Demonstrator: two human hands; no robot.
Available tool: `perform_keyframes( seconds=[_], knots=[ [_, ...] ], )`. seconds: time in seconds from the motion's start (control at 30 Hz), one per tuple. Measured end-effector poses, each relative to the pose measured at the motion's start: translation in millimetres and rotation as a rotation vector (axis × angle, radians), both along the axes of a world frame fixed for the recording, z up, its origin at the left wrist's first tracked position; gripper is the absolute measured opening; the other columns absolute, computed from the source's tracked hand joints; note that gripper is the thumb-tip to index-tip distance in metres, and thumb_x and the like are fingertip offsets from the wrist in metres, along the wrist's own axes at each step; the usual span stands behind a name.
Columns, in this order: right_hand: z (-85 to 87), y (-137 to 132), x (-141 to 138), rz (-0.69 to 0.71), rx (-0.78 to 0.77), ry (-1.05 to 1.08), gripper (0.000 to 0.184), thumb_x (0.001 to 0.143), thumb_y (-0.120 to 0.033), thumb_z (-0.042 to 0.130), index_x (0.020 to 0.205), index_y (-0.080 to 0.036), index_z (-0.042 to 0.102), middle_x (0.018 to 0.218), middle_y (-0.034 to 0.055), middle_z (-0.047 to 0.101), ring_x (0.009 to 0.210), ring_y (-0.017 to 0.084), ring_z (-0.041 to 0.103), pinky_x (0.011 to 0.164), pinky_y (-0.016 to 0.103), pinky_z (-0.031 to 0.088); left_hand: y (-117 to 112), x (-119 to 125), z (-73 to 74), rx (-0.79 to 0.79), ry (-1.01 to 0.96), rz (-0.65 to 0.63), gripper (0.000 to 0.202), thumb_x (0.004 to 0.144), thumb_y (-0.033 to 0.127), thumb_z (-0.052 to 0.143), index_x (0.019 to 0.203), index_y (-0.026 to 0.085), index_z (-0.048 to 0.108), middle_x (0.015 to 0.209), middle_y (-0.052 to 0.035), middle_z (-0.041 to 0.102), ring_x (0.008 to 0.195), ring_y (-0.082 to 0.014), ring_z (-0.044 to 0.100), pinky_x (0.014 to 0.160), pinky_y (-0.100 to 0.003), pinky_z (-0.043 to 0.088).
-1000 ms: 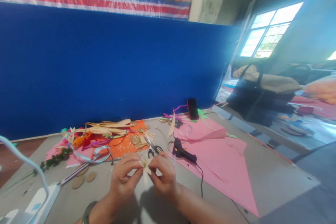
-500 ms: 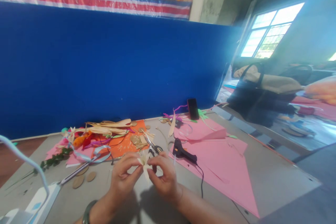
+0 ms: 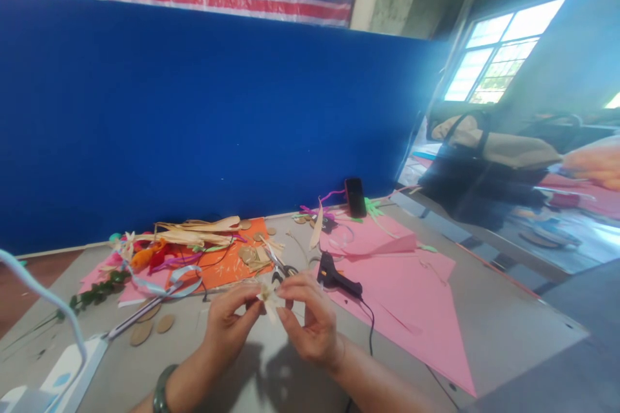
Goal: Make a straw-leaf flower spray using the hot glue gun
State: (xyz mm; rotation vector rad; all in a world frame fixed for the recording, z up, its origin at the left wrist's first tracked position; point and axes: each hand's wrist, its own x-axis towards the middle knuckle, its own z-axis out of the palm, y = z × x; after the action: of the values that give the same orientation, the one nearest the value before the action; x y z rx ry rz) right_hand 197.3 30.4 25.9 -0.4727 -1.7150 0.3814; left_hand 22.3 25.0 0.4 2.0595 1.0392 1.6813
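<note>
Between both hands, above the grey table, is a small cream-white flower (image 3: 268,297) with pointed petals. My left hand (image 3: 231,319) pinches it from the left between thumb and fingertips. My right hand (image 3: 309,319) has its thumb and index finger at the petals on the right side; its other fingers are curled. Just beyond the fingers lie scissors (image 3: 285,269) with dark handles, partly hidden by the right hand. A black hot glue gun (image 3: 340,277) rests to the right on pink sheets (image 3: 407,310).
Beige husk-like strips (image 3: 203,232) lie on an orange sheet (image 3: 213,279) at the back. Round wooden slices (image 3: 141,333), a green leafy sprig (image 3: 99,292) and a white power strip (image 3: 72,368) are on the left. A phone (image 3: 355,197) leans against the blue partition (image 3: 217,110).
The flower has turned so its open face shows more. My right hand has shifted slightly right and its fingers have opened a little; my left hand keeps its pinch.
</note>
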Motion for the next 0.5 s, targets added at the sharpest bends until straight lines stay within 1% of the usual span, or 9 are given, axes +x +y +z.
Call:
perform_keyframes(
  seconds=[0.1, 0.27, 0.37, 0.5],
  knots=[
    [3.6, -0.3, 0.9, 0.021, 0.042, -0.03, 0.026, 0.078, -0.005, 0.06, 0.099, -0.021, 0.061, 0.087, 0.005, 0.067, 0.075, 0.019, 0.061, 0.075, 0.038, 0.044, -0.8, 2.3, 3.1, 0.011, 0.003, -0.015, 0.012, 0.08, 0.008, 0.067, 0.082, 0.02, 0.07, 0.078, -0.0021, 0.076, 0.068, -0.0148, 0.071, 0.064, -0.02, 0.055],
    [2.4, 1.1, 0.2, -0.001, 0.054, -0.053, 0.023, 0.078, -0.004, 0.062, 0.094, -0.02, 0.061, 0.085, 0.0044, 0.068, 0.074, 0.018, 0.062, 0.075, 0.038, 0.042, -2.3, 3.8, 3.9, 0.021, 0.033, -0.023, 0.015, 0.08, 0.008, 0.066, 0.087, 0.02, 0.071, 0.078, -0.0027, 0.076, 0.072, -0.0163, 0.073, 0.068, -0.021, 0.056],
    [3.0, 1.3, -0.1, -0.005, 0.067, -0.06, 0.021, 0.078, -0.004, 0.063, 0.092, -0.02, 0.061, 0.082, 0.0037, 0.068, 0.074, 0.018, 0.063, 0.076, 0.037, 0.042, -3.6, 3.2, 3.4, 0.028, 0.039, -0.014, 0.016, 0.08, 0.008, 0.065, 0.088, 0.02, 0.071, 0.077, -0.0029, 0.076, 0.071, -0.0162, 0.073, 0.068, -0.021, 0.056],
    [5.1, 0.4, -0.2, -0.017, 0.056, -0.059, 0.018, 0.081, -0.004, 0.062, 0.089, -0.02, 0.061, 0.081, 0.0031, 0.068, 0.074, 0.017, 0.063, 0.076, 0.035, 0.042, -5.6, 3.4, 5.6, -0.009, 0.05, -0.03, 0.017, 0.082, 0.009, 0.062, 0.09, 0.02, 0.071, 0.076, -0.0031, 0.075, 0.07, -0.0163, 0.072, 0.065, -0.021, 0.055]
  ],
)
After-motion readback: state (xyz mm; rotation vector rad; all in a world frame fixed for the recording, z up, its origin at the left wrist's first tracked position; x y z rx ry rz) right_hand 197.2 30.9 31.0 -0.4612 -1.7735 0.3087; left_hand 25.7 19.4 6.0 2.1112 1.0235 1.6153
